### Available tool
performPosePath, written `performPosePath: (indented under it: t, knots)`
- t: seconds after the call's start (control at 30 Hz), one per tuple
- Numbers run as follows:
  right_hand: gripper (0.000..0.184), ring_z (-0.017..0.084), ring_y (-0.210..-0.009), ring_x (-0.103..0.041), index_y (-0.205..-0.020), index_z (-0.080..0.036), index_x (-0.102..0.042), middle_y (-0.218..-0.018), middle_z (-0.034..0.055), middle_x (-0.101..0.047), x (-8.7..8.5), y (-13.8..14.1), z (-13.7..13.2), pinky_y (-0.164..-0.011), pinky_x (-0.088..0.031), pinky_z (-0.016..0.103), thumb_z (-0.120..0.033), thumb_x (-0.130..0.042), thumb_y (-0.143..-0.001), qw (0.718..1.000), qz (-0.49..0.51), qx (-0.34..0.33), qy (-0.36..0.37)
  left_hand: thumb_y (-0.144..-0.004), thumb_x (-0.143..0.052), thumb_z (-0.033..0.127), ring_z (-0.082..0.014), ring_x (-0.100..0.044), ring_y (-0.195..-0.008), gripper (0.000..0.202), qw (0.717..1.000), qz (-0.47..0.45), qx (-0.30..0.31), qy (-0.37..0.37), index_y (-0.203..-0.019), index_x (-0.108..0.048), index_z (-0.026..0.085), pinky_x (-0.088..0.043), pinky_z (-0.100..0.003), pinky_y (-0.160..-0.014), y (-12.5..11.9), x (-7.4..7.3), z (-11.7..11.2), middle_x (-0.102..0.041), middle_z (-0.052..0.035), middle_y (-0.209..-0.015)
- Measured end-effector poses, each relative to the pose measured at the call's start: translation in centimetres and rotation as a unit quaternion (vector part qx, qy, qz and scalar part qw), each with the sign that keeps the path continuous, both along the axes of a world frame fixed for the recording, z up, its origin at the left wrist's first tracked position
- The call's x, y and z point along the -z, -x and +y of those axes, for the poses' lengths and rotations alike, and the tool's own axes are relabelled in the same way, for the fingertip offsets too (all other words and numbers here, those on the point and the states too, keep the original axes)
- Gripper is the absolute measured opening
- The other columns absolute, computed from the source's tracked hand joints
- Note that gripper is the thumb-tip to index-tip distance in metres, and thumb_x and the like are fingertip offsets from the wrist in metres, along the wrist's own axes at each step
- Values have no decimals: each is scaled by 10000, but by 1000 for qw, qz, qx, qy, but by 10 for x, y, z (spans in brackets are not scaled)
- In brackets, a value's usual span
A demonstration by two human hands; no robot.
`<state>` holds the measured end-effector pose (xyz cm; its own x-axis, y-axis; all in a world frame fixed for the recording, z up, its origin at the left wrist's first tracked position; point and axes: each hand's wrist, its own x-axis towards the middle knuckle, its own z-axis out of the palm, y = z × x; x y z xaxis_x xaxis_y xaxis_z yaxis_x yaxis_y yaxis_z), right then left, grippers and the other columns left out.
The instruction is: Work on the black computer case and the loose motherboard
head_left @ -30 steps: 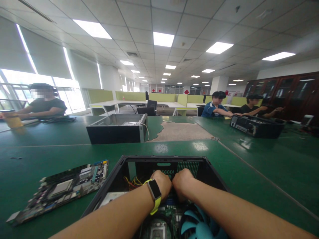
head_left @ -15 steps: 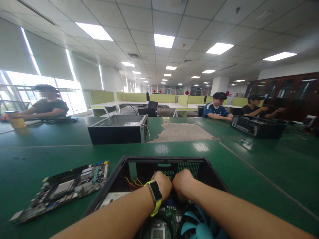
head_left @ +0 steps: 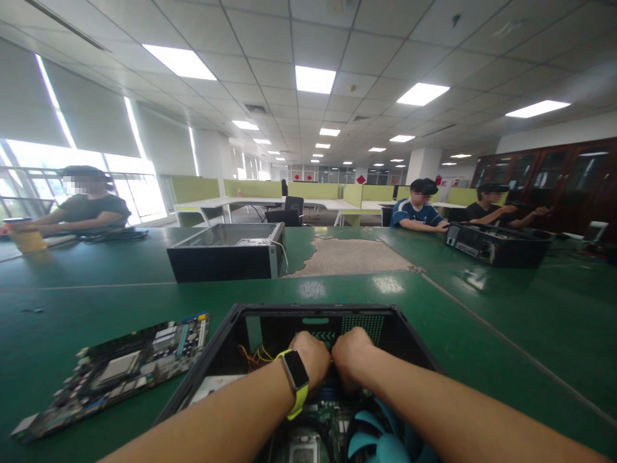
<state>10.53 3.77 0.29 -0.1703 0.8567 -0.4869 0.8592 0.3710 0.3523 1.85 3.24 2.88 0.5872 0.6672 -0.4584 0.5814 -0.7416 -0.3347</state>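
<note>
Both my hands reach into an open black computer case (head_left: 414, 334) in front of me. My left hand (head_left: 312, 361), with a yellow-strapped watch (head_left: 295, 379) on the wrist, is closed with its fingers curled down. Close beside it, my right hand (head_left: 353, 360) is closed as well. Whatever the fingertips hold is hidden behind the hands. Below them a green motherboard (head_left: 330, 411) lies in the case, with a blue fan (head_left: 380, 440) at the right. Red and yellow wires (head_left: 255, 357) run left of my left hand.
A loose motherboard (head_left: 125, 370) lies on the green table (head_left: 482, 315) left of the case. Another computer case (head_left: 222, 260) stands farther back, beside a torn patch (head_left: 351, 256) in the table covering. A third case (head_left: 501, 244) is at right, near two people; another person sits far left.
My hands stay together in the same place inside the case, still closed. The whole view has shifted slightly.
</note>
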Motion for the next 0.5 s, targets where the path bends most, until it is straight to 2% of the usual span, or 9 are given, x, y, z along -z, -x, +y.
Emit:
performPosePath:
  t: [0.3, 0.43, 0.5]
  knots:
    - [594, 342, -993, -636, -1003, -127, -685, -1098, 168, -666, -7, 0, -1, -726, -566, 464, -333, -820, -462, 1000, -12, 13, 15, -683, -690, 197, -292, -666, -915, 301, 1000, -4, 0, -4, -979, -693, 146, -537, -433, -787, 0, 7, 6, -708, -159, -1010]
    - [614, 342, -932, -654, -1037, -141, -681, -1083, 157, -676, -10, 0, -2, -640, -578, 458, -347, -816, -475, 999, -10, 38, 28, -698, -685, 256, -300, -661, -937, 319, 1000, -7, -5, 1, -1000, -695, 155, -538, -427, -788, 0, 7, 8, -707, -171, -1003]
    - [592, 340, -904, -662, -1043, -147, -682, -1067, 160, -681, -17, 2, -7, -623, -574, 458, -370, -800, -508, 999, 1, 37, 17, -698, -693, 298, -312, -657, -951, 356, 1000, -10, -10, 6, -1018, -694, 142, -536, -440, -796, 0, 6, 9, -700, -185, -1019]
